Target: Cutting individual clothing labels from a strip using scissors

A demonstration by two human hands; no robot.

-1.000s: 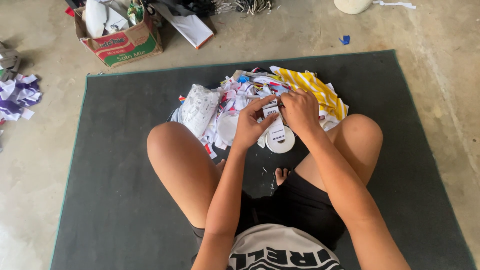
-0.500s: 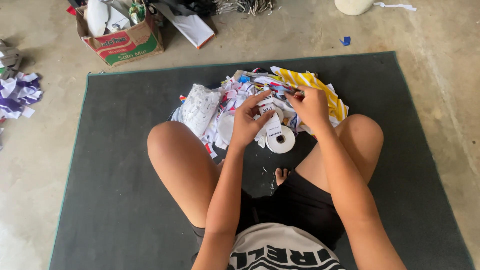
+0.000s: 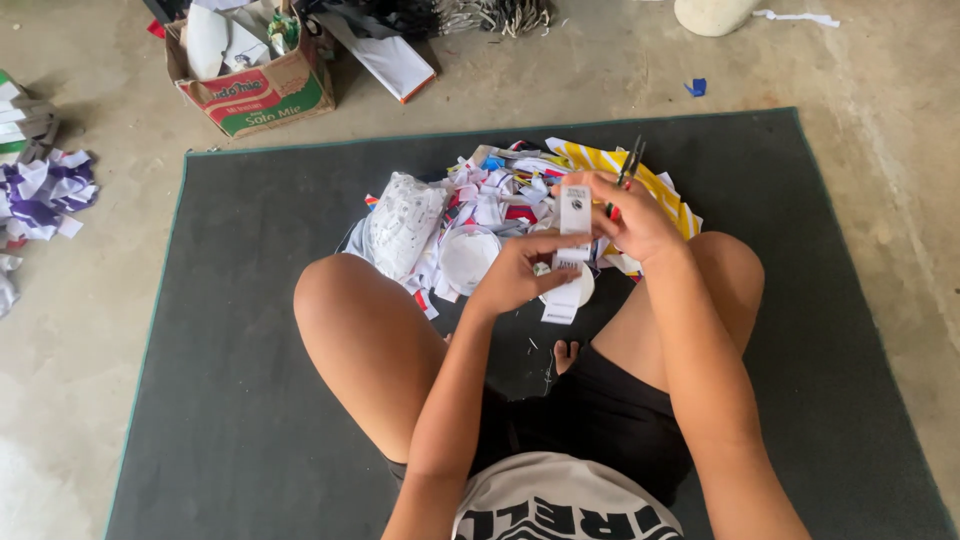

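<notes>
white paper strip (image 3: 570, 255) held upright over the scrap paper pile (image 3: 470, 215), above the dark mat (image 3: 230, 380). left hand (image 3: 515, 275) fingers pinched on its middle, right hand (image 3: 625, 215) gripping its top plus scissors (image 3: 630, 165). cardboard box (image 3: 262, 85) well apart.

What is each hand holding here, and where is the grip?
Left hand pinches the white paper strip near its middle; right hand holds its top end plus dark scissors by the handles.
</notes>
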